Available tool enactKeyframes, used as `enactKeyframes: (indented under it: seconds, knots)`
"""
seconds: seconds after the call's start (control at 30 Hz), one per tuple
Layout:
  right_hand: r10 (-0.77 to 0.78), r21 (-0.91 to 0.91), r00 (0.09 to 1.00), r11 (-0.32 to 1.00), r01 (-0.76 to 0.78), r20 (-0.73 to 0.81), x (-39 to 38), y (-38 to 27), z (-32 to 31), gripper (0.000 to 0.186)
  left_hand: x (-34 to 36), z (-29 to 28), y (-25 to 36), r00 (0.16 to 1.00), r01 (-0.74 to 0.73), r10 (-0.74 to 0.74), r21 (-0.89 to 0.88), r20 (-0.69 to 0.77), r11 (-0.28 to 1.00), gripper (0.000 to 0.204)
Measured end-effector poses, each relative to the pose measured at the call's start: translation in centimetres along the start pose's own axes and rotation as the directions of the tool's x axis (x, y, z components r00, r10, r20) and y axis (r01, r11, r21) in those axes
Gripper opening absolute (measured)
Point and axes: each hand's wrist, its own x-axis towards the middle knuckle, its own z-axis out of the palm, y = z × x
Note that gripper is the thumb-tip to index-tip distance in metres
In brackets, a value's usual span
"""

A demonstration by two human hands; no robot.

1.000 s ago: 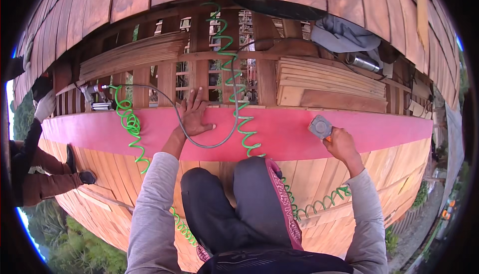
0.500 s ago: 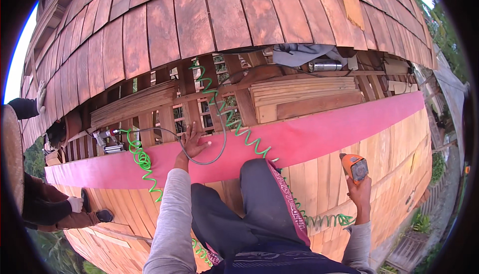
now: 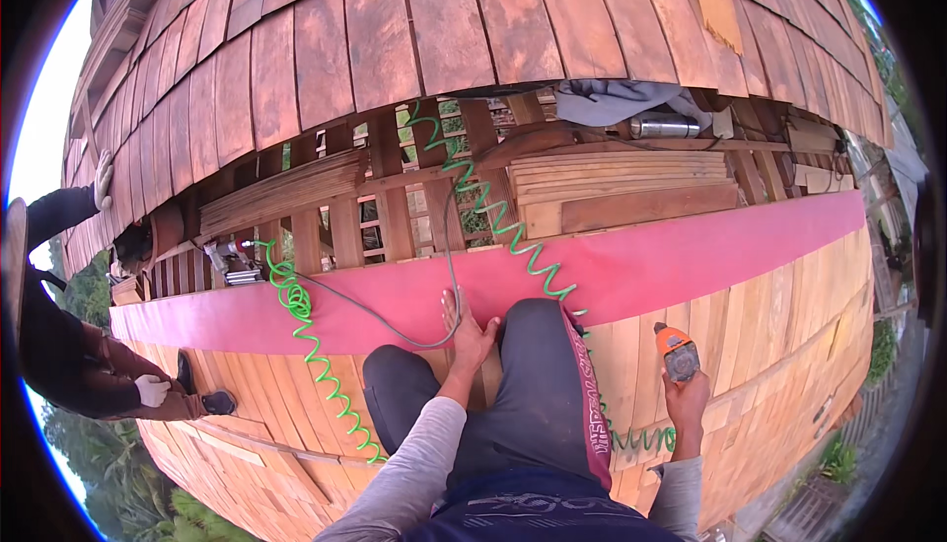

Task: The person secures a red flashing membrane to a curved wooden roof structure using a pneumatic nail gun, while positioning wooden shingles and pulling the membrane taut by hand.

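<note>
Between my knees, my left hand (image 3: 473, 337) rests on the lower part of a red sheet (image 3: 631, 256), fingers stretched and thumb apart. A thin grey cable (image 3: 409, 341) curves over the sheet to its fingertips; I cannot tell if they touch it. To the right of my knees, my right hand (image 3: 688, 399) is closed round an orange power tool (image 3: 680, 354) with a grey-black back. Its dark nose points away from me, over the wooden shingles (image 3: 641, 355). Whether it is a drill or a nailer, I cannot make out.
Green coiled hoses (image 3: 508, 226) cross the sheet. Beyond it are open roof battens (image 3: 395, 216), stacked boards (image 3: 621, 182), a metal bottle (image 3: 666, 126) and grey cloth (image 3: 621, 100). At the left stands another person (image 3: 74, 345) wearing gloves. A metal tool (image 3: 237, 264) lies near them.
My left hand has moved right and closer to me, to between my knees. My right hand has shifted slightly left with the power tool. The whole view has shifted a little.
</note>
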Motion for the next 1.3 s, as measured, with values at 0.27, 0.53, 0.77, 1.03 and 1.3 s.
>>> enactKeyframes:
  seconds: [0.27, 0.53, 0.77, 1.03, 1.3]
  knots:
    - [-0.015, 0.039, 0.997, 0.999, 0.012, 0.074, -0.8, 2.2, 3.1, 0.036, 8.1, -15.8, -5.7, 0.966, 0.142, -0.104, -0.152, 0.236, 0.978, 0.097]
    - [0.002, -0.017, 0.998, 1.000, -0.001, 0.062, -2.5, 2.8, 2.3, 0.034, 30.9, -40.0, -3.1, 0.977, -0.212, 0.193, 0.331, 0.091, 0.919, 0.061]
    - [-0.017, -0.079, 0.995, 0.997, 0.026, 0.102, -2.2, -1.4, 2.2, 0.035, 41.0, -35.0, -4.7, 0.969, 0.071, -0.178, 0.501, 0.169, 0.863, 0.048]
    - [-0.007, -0.130, 0.990, 0.991, 0.026, 0.144, 0.7, -0.9, 2.4, 0.030, 44.5, -28.6, -5.6, 0.928, -0.009, -0.224, 0.620, 0.297, 0.785, 0.037]
    - [-0.296, -0.089, 0.939, 0.945, 0.314, 0.176, 1.7, -1.8, 2.9, 0.050, 43.9, -28.5, -4.6, 0.923, -0.116, -0.142, 0.609, 0.358, 0.784, 0.028]
